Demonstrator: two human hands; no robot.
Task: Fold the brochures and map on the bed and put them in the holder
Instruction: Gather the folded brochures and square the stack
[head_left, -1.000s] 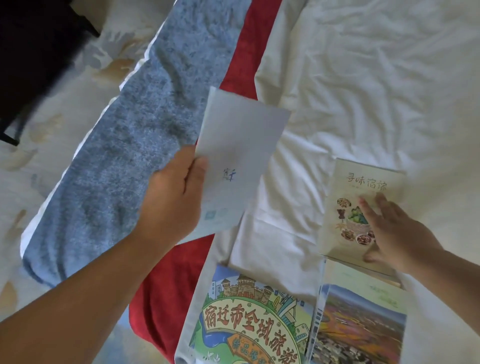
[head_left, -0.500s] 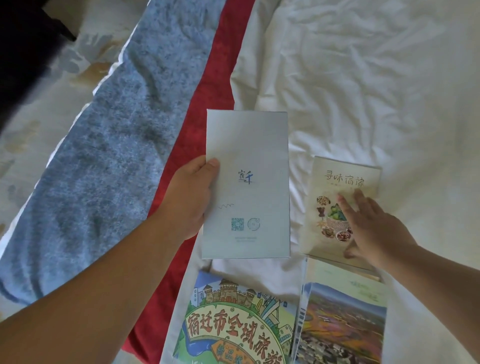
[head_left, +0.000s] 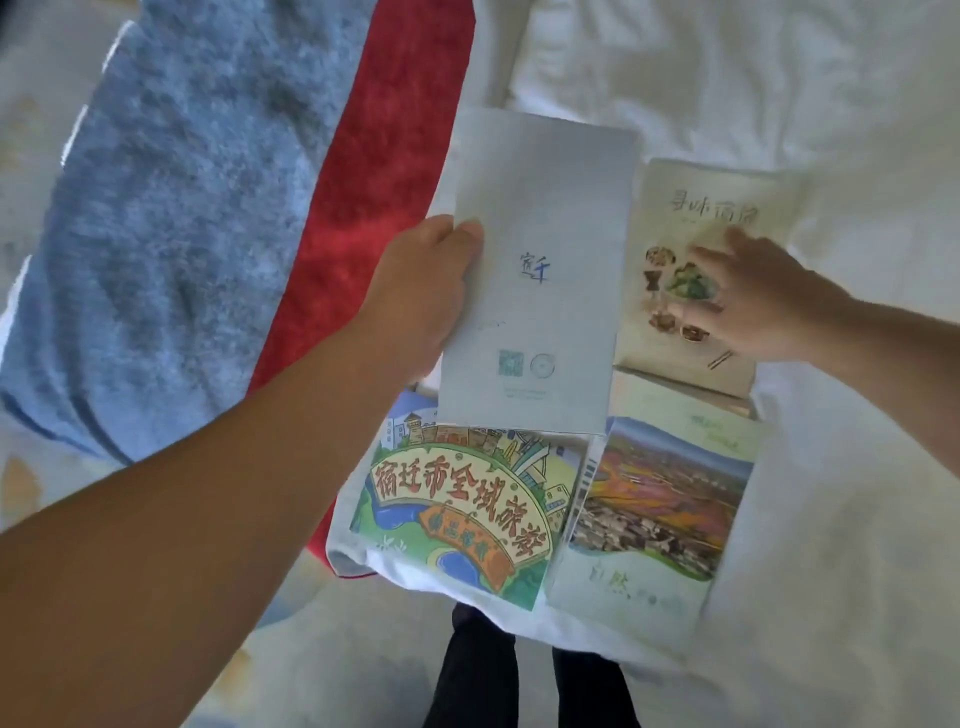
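Left hand has the pale grey brochure pinched at its long edge, thumb on the cover and the other fingers hidden beneath; the brochure hovers near the middle of the view, its lower end overlapping the cartoon map at 6 o'clock. Over at 2 o'clock the right hand lies flat, fingers spread and relaxed, pressing on the food brochure and gripping nothing; a landscape brochure sits at 4 o'clock, just beside the map, its top edge touching the food brochure; all of it rests on the white bed sheet, with a red runner at 10 o'clock and a blue blanket beyond it at 9 o'clock.

This reads as the gathering stage; the papers look folded flat already, though motion blur makes that hard to confirm. The holder is nowhere in view; so the next move likely calls for stacking the held brochure with the food one, squaring the edges, then finding the holder. Thin paper on a soft sheet may be awkward to lift; a fingertip under an edge should help.
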